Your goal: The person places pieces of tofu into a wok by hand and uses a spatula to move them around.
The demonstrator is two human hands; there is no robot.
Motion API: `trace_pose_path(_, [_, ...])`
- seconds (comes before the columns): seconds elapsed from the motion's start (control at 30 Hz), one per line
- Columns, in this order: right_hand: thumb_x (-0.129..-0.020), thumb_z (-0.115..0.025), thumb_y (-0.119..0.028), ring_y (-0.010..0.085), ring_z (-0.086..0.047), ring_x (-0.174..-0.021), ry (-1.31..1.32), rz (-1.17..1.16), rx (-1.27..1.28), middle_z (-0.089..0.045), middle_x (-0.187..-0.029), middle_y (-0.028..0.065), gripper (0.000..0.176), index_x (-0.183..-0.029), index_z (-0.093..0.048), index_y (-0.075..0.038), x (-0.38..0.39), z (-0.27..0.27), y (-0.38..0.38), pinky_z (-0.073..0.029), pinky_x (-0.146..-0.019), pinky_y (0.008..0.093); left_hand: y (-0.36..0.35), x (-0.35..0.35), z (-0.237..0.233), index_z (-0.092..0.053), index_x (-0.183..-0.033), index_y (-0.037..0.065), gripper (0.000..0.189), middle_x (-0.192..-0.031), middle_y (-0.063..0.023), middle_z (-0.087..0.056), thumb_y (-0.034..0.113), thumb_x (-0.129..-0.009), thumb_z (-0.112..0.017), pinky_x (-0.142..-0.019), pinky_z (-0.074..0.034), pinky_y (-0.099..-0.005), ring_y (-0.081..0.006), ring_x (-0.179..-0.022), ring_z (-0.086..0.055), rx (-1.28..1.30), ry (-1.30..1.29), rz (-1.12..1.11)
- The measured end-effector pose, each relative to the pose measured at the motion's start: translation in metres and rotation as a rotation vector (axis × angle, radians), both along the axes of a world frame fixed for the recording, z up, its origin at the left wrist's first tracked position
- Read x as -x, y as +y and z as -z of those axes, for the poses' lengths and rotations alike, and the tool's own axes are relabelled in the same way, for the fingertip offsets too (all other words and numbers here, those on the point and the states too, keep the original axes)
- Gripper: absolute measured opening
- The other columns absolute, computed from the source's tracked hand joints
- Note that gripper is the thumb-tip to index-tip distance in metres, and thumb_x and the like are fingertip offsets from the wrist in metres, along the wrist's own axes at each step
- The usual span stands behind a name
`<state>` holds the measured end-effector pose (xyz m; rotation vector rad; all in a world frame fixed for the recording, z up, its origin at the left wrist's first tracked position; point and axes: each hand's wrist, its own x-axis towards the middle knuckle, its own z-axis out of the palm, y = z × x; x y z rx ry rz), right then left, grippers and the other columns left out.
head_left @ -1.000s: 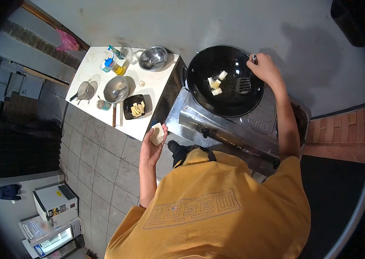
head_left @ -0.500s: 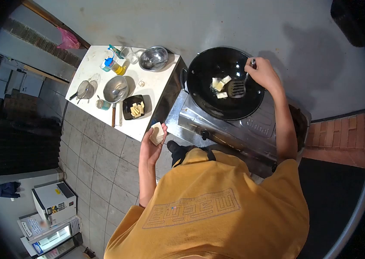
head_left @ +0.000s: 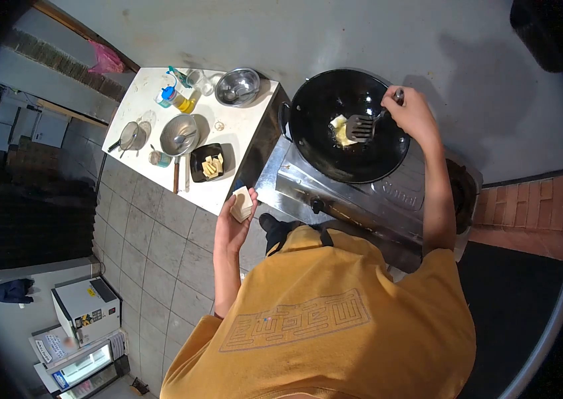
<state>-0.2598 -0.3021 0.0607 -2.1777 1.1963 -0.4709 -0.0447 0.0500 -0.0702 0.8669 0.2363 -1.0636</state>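
Note:
My right hand (head_left: 411, 113) grips a slotted spatula (head_left: 361, 128) by its handle, from the right side of a black wok (head_left: 315, 149). The spatula's slotted blade overlaps pale yellow-white pieces of food (head_left: 341, 133) bunched at the wok's middle. Oil glistens around them. Down and to the left, my left hand (head_left: 230, 226) holds a cream-coloured, squarish flat stack (head_left: 241, 204) between thumb and fingers, near the table's corner.
The wok sits on a metal gas stove (head_left: 295, 176) against the wall. On the white table (head_left: 205, 196) are a black dish (head_left: 196, 174) of pale strips, metal bowls (head_left: 238, 87), a bottle of yellow oil (head_left: 184, 104), a strainer (head_left: 132, 136) and a jar (head_left: 159, 158).
The spatula has moved a little left, up against the food pieces, which are now bunched closer together. My left hand stays nearly still with the cream-coloured stack.

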Motion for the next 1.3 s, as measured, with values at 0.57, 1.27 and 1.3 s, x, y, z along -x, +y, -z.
trace_pose_path(0.57, [-0.081,-0.062,-0.022,0.0375,-0.064,-0.068,0.065,0.093,0.107,-0.062,-0.069,0.0219,0.027,-0.081,-0.064,0.005,0.005,0.007,-0.006,-0.048,-0.067,0.0428,0.002,0.000,0.004,-0.037,-0.131,-0.010,0.042,-0.126,-0.0225,-0.056,0.015,-0.098,-0.044,-0.098,-0.052,-0.0352,-0.0294,-0.113,-0.060,-0.006,0.010,0.004])
trace_pose_path(1.27, [-0.080,-0.062,-0.022,0.0407,-0.064,-0.072,-0.002,0.077,0.041,-0.062,-0.070,0.0261,0.026,-0.081,-0.066,0.003,-0.002,0.010,0.001,-0.048,-0.069,0.0456,0.002,-0.001,0.000,-0.037,-0.132,-0.009,0.042,-0.127,-0.0224,-0.055,0.014,-0.098,-0.046,-0.098,-0.052,-0.0358,-0.0295,-0.113,-0.059,0.020,0.020,0.003])
trace_pose_path(1.3, [-0.080,-0.063,-0.023,0.0408,-0.064,-0.071,-0.021,0.076,0.040,-0.061,-0.070,0.0258,0.026,-0.080,-0.065,0.004,-0.001,0.008,0.001,-0.048,-0.069,0.0453,0.003,-0.001,0.000,-0.037,-0.132,-0.009,0.043,-0.127,-0.0223,-0.055,0.014,-0.098,-0.046,-0.098,-0.052,-0.0360,-0.0296,-0.113,-0.060,0.021,0.020,0.006])
